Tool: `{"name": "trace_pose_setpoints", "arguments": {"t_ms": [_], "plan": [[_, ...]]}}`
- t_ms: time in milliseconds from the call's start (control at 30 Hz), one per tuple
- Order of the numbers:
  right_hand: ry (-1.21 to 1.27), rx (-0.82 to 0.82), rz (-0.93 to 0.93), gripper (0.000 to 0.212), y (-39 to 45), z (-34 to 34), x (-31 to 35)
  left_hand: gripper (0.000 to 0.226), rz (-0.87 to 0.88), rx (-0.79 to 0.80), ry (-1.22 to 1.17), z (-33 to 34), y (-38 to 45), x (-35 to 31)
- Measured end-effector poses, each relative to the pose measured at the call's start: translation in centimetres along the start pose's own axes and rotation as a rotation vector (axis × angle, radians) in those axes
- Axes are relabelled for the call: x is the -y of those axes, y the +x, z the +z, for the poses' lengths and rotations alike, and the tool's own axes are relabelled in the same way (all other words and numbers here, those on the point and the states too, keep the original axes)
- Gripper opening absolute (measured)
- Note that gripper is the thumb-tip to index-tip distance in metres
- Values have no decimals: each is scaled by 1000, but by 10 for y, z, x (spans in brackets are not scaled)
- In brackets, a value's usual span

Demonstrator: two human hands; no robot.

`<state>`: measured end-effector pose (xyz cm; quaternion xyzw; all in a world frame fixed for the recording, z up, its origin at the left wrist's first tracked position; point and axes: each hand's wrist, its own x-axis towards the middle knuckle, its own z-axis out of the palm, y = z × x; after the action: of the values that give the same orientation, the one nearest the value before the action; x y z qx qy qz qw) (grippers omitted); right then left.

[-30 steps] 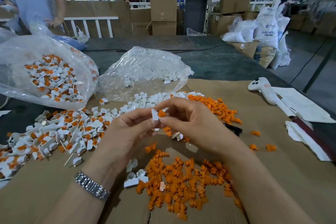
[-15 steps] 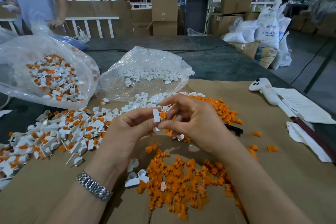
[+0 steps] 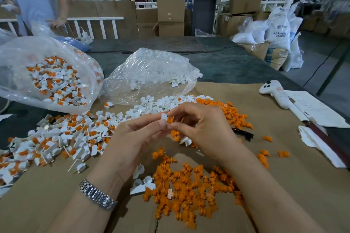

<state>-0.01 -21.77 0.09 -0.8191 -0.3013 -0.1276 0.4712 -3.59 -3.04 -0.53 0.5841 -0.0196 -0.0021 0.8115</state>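
My left hand (image 3: 130,138) pinches a small white plastic piece (image 3: 164,116) between thumb and fingers, above the cardboard sheet (image 3: 284,185). My right hand (image 3: 206,130) pinches an orange plug (image 3: 170,119) against that white piece. Below my hands lies a pile of loose orange plugs (image 3: 189,185). A row of bare white pieces (image 3: 161,103) lies behind my hands. To the left spreads a pile of joined white-and-orange pieces (image 3: 62,136).
A clear bag of joined pieces (image 3: 51,79) lies at the left, and a clear bag of white pieces (image 3: 151,70) behind the middle. A white handheld device (image 3: 274,91), papers (image 3: 314,108) and a black pen (image 3: 243,133) lie to the right. A person stands at the far left.
The orange plug has been pressed closer against the white piece; both hands stay nearly in the same place.
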Motion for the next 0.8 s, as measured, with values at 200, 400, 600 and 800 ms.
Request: {"name": "trace_pose_setpoints", "arguments": {"t_ms": [200,400,600,800], "plan": [[-118,1,-28,21,0,3,1,30,-9,-71,55,-3,2,2],[-217,69,-38,21,0,6,5,34,-85,-90,80,-5,4,3],[-172,5,202,42,5,-11,-7,36,-126,-132,25,-9,7,5],[-813,220,618,65,4,-28,-36,39,-106,-168,38,-11,9,6]]}}
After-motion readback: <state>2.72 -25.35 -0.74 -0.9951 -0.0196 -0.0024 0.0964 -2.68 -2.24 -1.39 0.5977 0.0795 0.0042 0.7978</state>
